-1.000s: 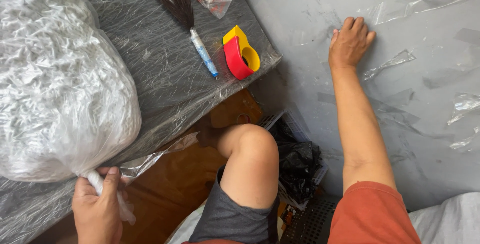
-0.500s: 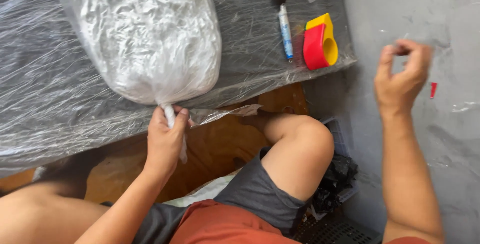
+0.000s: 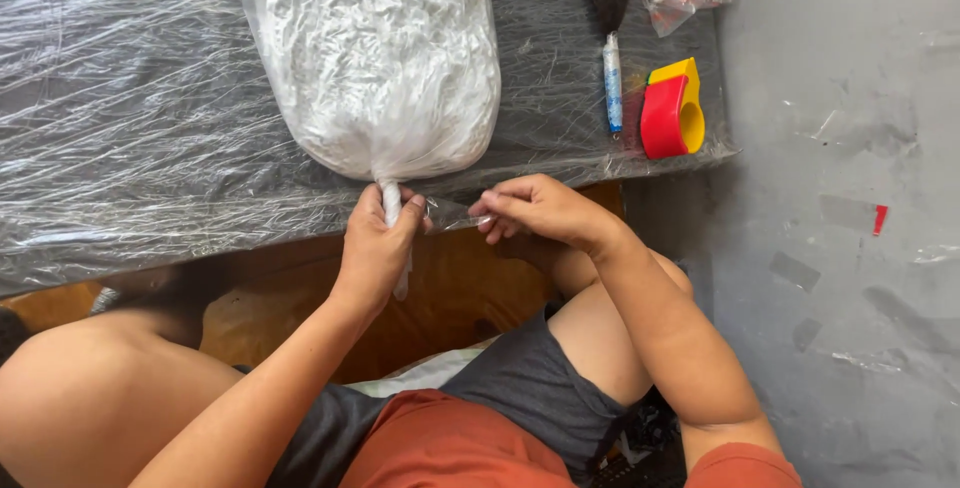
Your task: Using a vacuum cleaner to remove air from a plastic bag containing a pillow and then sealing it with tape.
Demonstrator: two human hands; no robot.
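The left hand point(image 3: 375, 248) has its grip pressed tight around the twisted neck point(image 3: 391, 198) of a big white plastic bag point(image 3: 375, 53). The right hand point(image 3: 540, 213) is just beside it, and its fingertips point(image 3: 487, 218) pinch a thin clear strip point(image 3: 450, 213), maybe tape, that reaches toward the neck. The bag is full and puffy. It lies on the surface point(image 3: 120, 148), which is covered in shiny clear wrap, with its neck hanging over the near edge. Farther right on the surface are a red and yellow tape holder point(image 3: 672, 108) and a small brush with a blue and white handle point(image 3: 612, 48). If the left grip goes loose, I think the twist could come undone and the bag could open. The clear strip could also fold and stick to itself, because it is so thin and floppy.
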